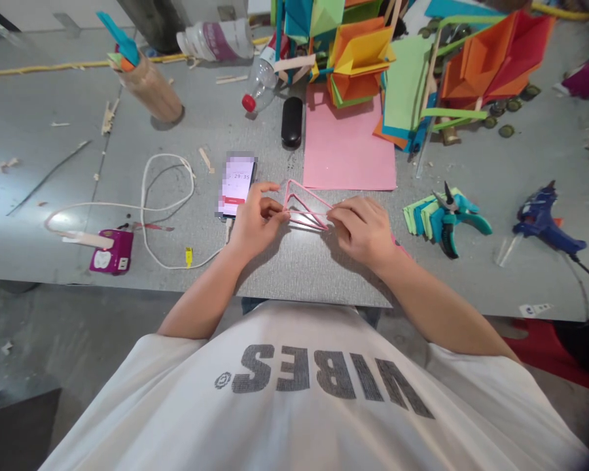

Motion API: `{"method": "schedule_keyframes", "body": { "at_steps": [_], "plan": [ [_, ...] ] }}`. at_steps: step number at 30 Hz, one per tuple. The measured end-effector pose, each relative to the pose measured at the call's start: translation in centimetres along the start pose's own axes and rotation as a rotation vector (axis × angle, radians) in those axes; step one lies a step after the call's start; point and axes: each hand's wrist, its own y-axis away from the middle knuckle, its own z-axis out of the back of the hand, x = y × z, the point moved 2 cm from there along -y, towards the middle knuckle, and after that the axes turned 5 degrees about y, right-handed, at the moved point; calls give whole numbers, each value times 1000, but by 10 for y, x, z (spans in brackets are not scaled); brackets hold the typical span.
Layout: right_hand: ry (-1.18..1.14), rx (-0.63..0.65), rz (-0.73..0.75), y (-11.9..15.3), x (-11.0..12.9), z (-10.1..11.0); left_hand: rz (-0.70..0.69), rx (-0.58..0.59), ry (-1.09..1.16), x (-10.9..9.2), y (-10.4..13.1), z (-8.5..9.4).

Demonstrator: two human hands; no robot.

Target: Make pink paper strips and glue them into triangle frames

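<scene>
A thin pink frame of triangles (308, 194) is held between my two hands, just above the grey table (294, 261). My left hand (258, 219) pinches its left corner between thumb and fingers. At the right corner, my right hand (360, 229) has its fingertips closed on the frame. Beyond my hands lies a sheet of pink paper (348, 157). A phone (237, 185) with its screen lit is next to my left hand. Part of a small pink item (401, 247) shows beside my right wrist.
Pliers (450, 209) rest on folded green and blue paper strips at the right, with a blue glue gun (544, 219) farther over. A white cable (144, 216) loops left of the phone. Behind are a black case (292, 122), bottles and colourful paper constructions (360, 55).
</scene>
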Motion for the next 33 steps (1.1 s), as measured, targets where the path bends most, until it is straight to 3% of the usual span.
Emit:
{"method": "schedule_keyframes", "body": {
  "at_steps": [3,10,21,33],
  "plan": [
    [-14,-1,-9,0,2,-1,-14,4,50,-2,-4,3],
    [-8,238,-76,6,7,-16,-182,44,-288,-5,-9,15],
    [29,482,-148,0,11,-16,-50,305,-612,-20,-3,10],
    [43,514,-162,1,6,-12,-104,364,-657,-7,-9,1]
  ]
}}
